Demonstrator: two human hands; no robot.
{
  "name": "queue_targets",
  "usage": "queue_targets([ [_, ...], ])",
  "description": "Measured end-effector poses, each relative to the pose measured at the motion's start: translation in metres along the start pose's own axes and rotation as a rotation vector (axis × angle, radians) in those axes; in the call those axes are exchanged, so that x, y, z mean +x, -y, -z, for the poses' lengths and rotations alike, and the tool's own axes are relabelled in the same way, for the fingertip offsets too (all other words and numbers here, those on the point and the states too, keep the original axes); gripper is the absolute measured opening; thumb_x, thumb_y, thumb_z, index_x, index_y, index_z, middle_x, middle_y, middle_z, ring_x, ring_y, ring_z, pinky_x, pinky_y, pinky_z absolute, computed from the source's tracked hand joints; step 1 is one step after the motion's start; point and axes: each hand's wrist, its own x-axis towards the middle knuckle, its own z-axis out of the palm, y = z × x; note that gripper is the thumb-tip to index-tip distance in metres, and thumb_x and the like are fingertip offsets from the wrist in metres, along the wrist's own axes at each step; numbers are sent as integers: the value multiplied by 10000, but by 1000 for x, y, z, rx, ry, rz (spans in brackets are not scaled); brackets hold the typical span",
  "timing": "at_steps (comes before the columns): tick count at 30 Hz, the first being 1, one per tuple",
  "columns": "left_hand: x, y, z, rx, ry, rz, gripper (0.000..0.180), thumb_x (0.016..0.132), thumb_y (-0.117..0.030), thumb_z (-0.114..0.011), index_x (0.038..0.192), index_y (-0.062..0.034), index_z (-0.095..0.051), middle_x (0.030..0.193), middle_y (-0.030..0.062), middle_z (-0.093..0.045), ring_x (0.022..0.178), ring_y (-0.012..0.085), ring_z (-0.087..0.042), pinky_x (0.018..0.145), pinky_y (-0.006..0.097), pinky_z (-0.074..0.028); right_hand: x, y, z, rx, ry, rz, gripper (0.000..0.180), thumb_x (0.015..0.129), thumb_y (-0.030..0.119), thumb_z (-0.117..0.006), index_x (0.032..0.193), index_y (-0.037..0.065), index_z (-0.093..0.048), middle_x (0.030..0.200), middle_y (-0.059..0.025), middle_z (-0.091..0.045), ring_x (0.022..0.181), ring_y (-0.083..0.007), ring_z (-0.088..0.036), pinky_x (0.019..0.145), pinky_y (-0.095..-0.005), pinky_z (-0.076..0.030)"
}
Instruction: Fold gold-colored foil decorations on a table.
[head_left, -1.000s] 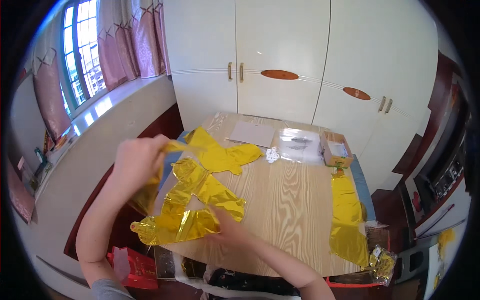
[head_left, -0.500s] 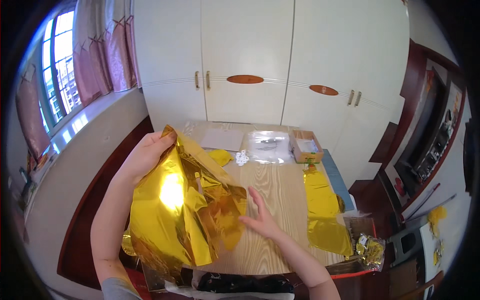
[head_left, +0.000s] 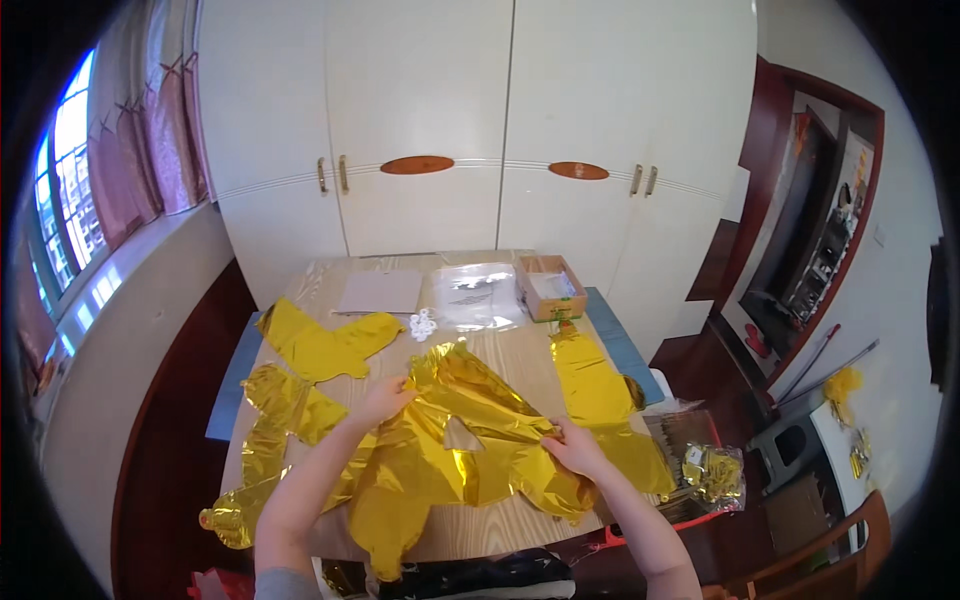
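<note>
A large flat gold foil balloon [head_left: 405,470] lies spread over the near middle of the table, wrinkled and without air. My left hand [head_left: 385,400] pinches its upper left edge. Farther right, my right hand [head_left: 575,447] grips the edge with thumb and fingers. A small gap in the foil between the hands shows the wood beneath. More flat gold foil balloons lie about: one at the far left [head_left: 325,345], one down the left side [head_left: 262,450] and one along the right side [head_left: 590,380].
Toward the back of the wood-grain table [head_left: 510,350] are a pale flat sheet [head_left: 380,292], a clear plastic packet [head_left: 478,297], white ring-shaped pieces [head_left: 423,324] and an open cardboard box [head_left: 553,290]. A bag of crumpled gold foil [head_left: 713,475] sits off the right edge, near a grey stool [head_left: 785,450].
The balloon, held up on the left before, is now lowered and spread on the table. My right hand, then open, has taken hold of its edge. The view has shifted, revealing the left-hand foil.
</note>
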Motion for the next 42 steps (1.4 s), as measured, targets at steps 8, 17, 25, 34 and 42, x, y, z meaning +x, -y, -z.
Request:
queue_targets([
  [8, -22, -40, -21, 548, -131, -393, 662, 838, -473, -632, 1383, -143, -453, 1365, 192, -487, 1234, 401, -474, 1007, 492, -405, -11, -69, 53, -561, -116, 229, 588, 884, 430, -600, 1368, 112, -496, 1435, -125, -462, 1354, -344, -384, 1119, -530, -254],
  [17, -71, -49, -73, 732, 305, -470, 741, 884, -667, -437, 1468, -215, -371, 1529, 184, -285, 1400, 461, -236, 1070, 690, -170, -2, -98, 42, -469, -20, 148, 428, 965, 388, -482, 1332, 181, -559, 1432, -77, -487, 1369, -299, -383, 1128, -532, -242],
  [25, -61, -55, -84, 725, 302, -460, 733, 893, -671, -414, 1481, -238, -339, 1534, 174, -281, 1408, 444, -233, 1070, 695, -157, 28, -104, 89, 557, -255, -188, 269, 1000, 215, -486, 1108, 34, -653, 998, -83, -689, 944, -165, -641, 875, -270, -473],
  [34, -51, -61, -73, 121, -2, -302, 635, 942, -411, -518, 1414, -9, -382, 1489, 221, -333, 1403, 425, -252, 1135, 550, -201, -12, 54, 42, -375, -158, 480, 206, 896, 169, -539, 1011, 84, -688, 1199, -76, -656, 1141, -284, -602, 1056, -506, -373],
  [42, -63, -74, -67, 459, 98, -323, 651, 941, -476, -485, 1434, -63, -382, 1481, 249, -331, 1382, 470, -263, 1109, 632, -169, -45, 90, -74, -445, -13, 490, 331, 928, 307, -547, 1145, 86, -664, 1231, -56, -644, 1189, -252, -570, 1047, -484, -386],
])
